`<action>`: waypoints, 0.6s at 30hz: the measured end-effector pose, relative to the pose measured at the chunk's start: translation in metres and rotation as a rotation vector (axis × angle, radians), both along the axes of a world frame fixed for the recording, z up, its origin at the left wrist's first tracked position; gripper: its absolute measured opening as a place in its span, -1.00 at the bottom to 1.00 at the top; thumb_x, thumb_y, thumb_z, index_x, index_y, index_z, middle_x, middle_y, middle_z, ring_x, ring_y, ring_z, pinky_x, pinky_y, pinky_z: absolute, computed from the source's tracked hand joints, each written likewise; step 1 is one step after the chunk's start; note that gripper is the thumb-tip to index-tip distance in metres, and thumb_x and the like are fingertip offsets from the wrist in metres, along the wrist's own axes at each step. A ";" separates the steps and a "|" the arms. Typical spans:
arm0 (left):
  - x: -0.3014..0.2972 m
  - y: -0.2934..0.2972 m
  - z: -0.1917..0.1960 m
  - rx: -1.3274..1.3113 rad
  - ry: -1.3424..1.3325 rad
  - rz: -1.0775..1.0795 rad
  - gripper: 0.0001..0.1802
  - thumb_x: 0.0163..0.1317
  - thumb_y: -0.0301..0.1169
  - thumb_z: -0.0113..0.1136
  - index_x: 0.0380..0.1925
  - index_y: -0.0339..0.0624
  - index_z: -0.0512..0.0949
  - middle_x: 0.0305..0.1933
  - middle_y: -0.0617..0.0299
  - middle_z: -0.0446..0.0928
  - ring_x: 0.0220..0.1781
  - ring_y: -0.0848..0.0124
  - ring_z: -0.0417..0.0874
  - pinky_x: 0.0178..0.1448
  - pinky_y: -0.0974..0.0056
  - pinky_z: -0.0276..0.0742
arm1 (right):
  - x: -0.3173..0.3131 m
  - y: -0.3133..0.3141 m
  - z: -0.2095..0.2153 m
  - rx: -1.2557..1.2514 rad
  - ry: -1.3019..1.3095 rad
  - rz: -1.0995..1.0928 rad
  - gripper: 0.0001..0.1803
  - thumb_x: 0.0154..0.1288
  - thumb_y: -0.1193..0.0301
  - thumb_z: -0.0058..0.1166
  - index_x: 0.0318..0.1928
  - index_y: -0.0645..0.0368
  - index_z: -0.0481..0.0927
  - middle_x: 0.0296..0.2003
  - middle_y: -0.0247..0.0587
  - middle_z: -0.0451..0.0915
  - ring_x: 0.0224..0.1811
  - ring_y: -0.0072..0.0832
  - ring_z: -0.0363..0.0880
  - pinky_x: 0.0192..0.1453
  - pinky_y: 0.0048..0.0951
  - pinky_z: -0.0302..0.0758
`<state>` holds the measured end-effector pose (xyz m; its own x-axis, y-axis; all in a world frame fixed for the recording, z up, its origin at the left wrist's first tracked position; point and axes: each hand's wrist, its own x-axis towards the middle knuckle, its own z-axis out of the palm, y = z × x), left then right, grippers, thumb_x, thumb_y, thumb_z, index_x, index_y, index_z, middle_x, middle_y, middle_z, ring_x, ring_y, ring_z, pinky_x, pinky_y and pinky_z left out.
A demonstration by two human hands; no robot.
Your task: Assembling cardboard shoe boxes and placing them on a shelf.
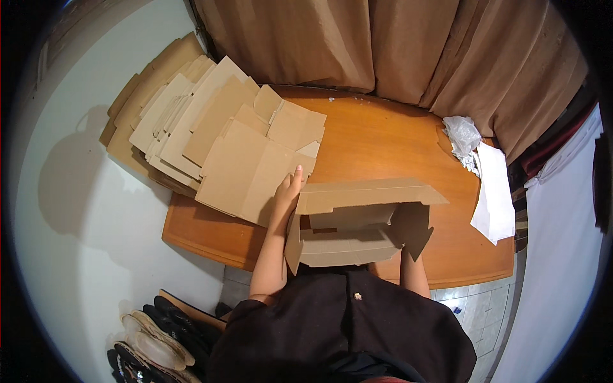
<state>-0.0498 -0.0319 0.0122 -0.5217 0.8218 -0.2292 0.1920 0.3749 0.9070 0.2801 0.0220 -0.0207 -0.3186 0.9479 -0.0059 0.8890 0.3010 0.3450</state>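
A partly folded brown cardboard box is up in front of my body, its open side facing me and its flaps sticking out. Along its left wall my left hand grips it, thumb pointing up; the other fingers are mostly hidden by the cardboard. My right forearm reaches up behind the box's right side, and the box covers that hand and its fingers. Close by on the left lies a flat cardboard sheet, at the front of a pile of flattened boxes.
The pile leans toward the white wall on a brown wooden table. At the table's right edge are a crumpled clear plastic bag and white paper. Brown curtains hang behind. Shoes stand at lower left.
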 end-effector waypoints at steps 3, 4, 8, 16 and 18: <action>-0.002 0.005 -0.002 0.044 0.031 0.049 -0.27 0.19 0.24 -0.18 -0.31 -0.30 0.55 -0.31 -0.11 0.57 -0.15 0.08 0.58 0.01 0.17 0.41 | 0.016 -0.002 -0.013 -0.022 0.039 -0.001 -0.49 0.26 0.27 -0.17 0.19 0.23 0.28 0.14 -0.01 0.35 0.21 -0.25 0.29 0.20 -0.19 0.30; 0.001 0.004 0.000 0.048 0.084 0.085 -0.35 0.20 0.18 -0.11 -0.33 -0.28 0.55 -0.31 -0.09 0.58 -0.19 0.09 0.59 -0.05 0.18 0.43 | 0.020 -0.007 -0.019 -0.034 0.058 -0.002 -0.49 0.27 0.27 -0.17 0.19 0.23 0.28 0.14 -0.01 0.35 0.21 -0.25 0.29 0.20 -0.19 0.30; -0.001 -0.001 0.006 0.097 0.181 0.104 -0.53 0.20 -0.01 0.03 -0.37 -0.27 0.54 -0.38 -0.04 0.59 -0.33 0.15 0.61 -0.20 0.19 0.46 | 0.003 0.003 -0.011 -0.038 0.143 -0.007 -0.50 0.27 0.28 -0.17 0.19 0.22 0.28 0.12 -0.02 0.35 0.20 -0.26 0.30 0.19 -0.20 0.30; -0.021 -0.001 0.010 0.215 0.081 0.203 -0.52 0.22 -0.04 0.00 -0.44 -0.33 0.53 -0.54 0.06 0.54 -0.44 0.31 0.56 -0.27 0.26 0.43 | 0.004 0.005 -0.014 -0.049 0.296 0.034 -0.50 0.27 0.28 -0.16 0.18 0.22 0.28 0.10 -0.04 0.35 0.17 -0.28 0.31 0.18 -0.22 0.31; -0.025 -0.002 0.014 0.210 0.033 0.222 -0.53 0.22 -0.05 0.00 -0.45 -0.33 0.52 -0.56 0.09 0.52 -0.46 0.35 0.54 -0.29 0.29 0.41 | 0.002 0.012 -0.012 -0.056 0.335 0.040 -0.51 0.27 0.29 -0.16 0.18 0.22 0.28 0.10 -0.04 0.36 0.16 -0.28 0.31 0.17 -0.23 0.31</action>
